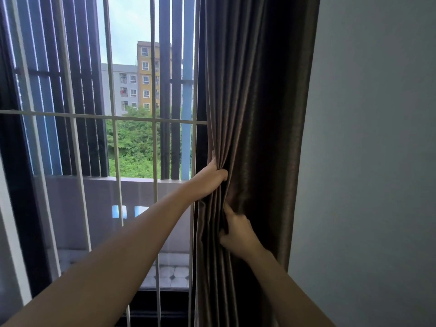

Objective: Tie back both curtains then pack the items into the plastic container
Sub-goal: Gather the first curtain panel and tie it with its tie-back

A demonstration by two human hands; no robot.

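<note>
This is a room in a flat, several floors up. A dark brown curtain (254, 114) hangs just right of a tall window (132, 161) fitted with white security bars (113, 116). Beyond the window lie a tiled balcony (169, 274), green trees and apartment blocks (146, 83). Right of the curtain stands a plain pale wall (377, 161).

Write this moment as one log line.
step: gathering curtain | left hand: gripping folds | right hand: gripping folds | tie: not seen
</note>
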